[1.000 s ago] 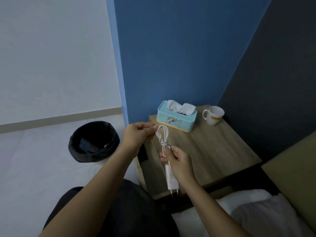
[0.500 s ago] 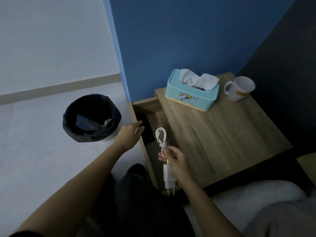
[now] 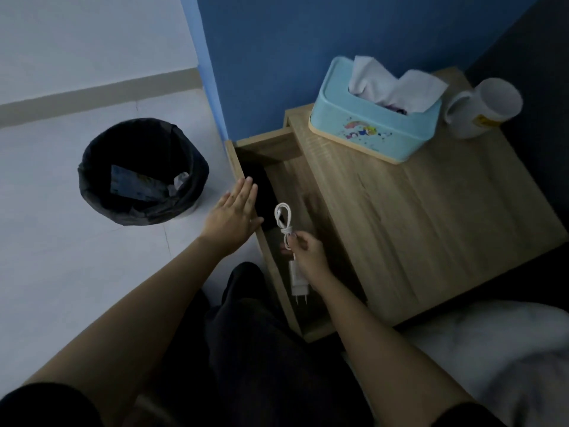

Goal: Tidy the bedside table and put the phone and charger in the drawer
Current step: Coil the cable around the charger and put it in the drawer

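Observation:
My right hand grips a white charger by its bundled cable, the looped cord sticking up and the plug hanging down over the open drawer of the wooden bedside table. A dark flat shape, possibly the phone, lies in the drawer's far left part. My left hand is flat with fingers spread, resting at the drawer's left front edge, holding nothing.
A light blue tissue box and a white mug stand at the back of the tabletop. A black bin with some rubbish sits on the pale floor to the left. Bedding lies at the lower right.
My left hand let go of the cable and went to the drawer front; the drawer now stands pulled out. The right hand lowered the charger over the drawer.

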